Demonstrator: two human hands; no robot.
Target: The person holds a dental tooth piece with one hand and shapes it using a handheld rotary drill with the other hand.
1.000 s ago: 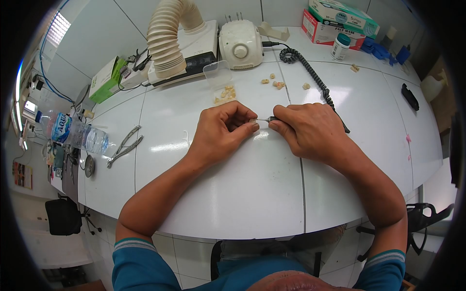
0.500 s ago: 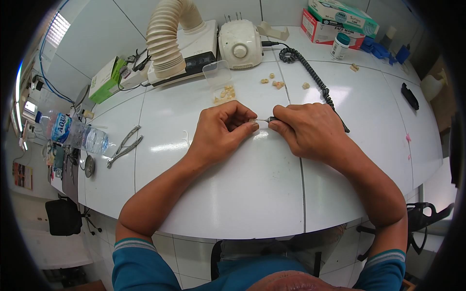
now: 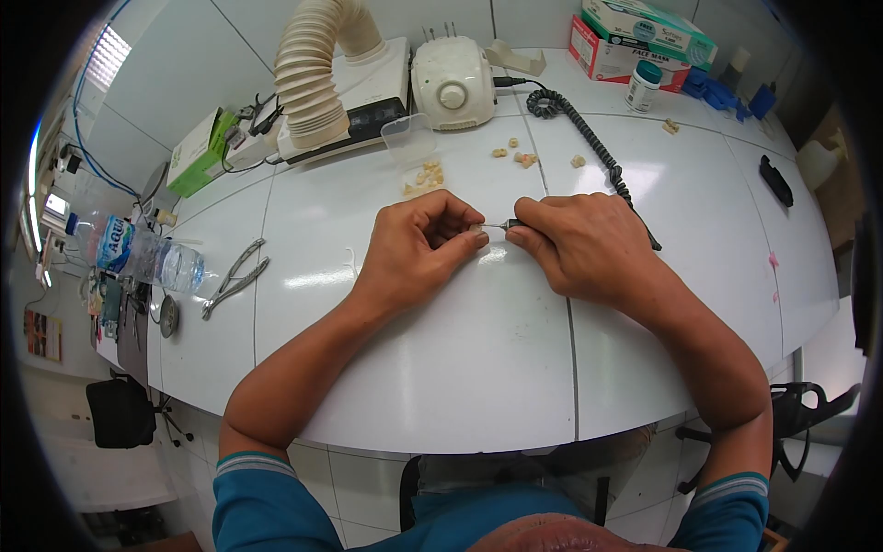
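Note:
My left hand (image 3: 414,244) pinches a small pale tooth-like piece (image 3: 475,229) between thumb and fingers, which cover most of it. In my right hand (image 3: 589,244) is a rotary handpiece (image 3: 513,224), gripped near its dark front end. Its thin metal bur (image 3: 494,226) points left and meets the piece, or nearly so; exact contact is too small to tell. Both hands are close together above the white table (image 3: 441,368). From the control unit (image 3: 452,87), a black coiled cord (image 3: 602,152) runs toward my right hand.
Beyond my hands lie a clear plastic container (image 3: 409,138), yellowish pieces (image 3: 428,175) and several tooth-like pieces (image 3: 525,159). A ribbed hose (image 3: 313,92) arches at the back. Metal pliers (image 3: 237,279) and a water bottle (image 3: 120,241) are left; mask boxes (image 3: 635,46) stand back right.
Both hands keep nearly the same pose, with the bur still at the small piece. The whole view has shifted very slightly.

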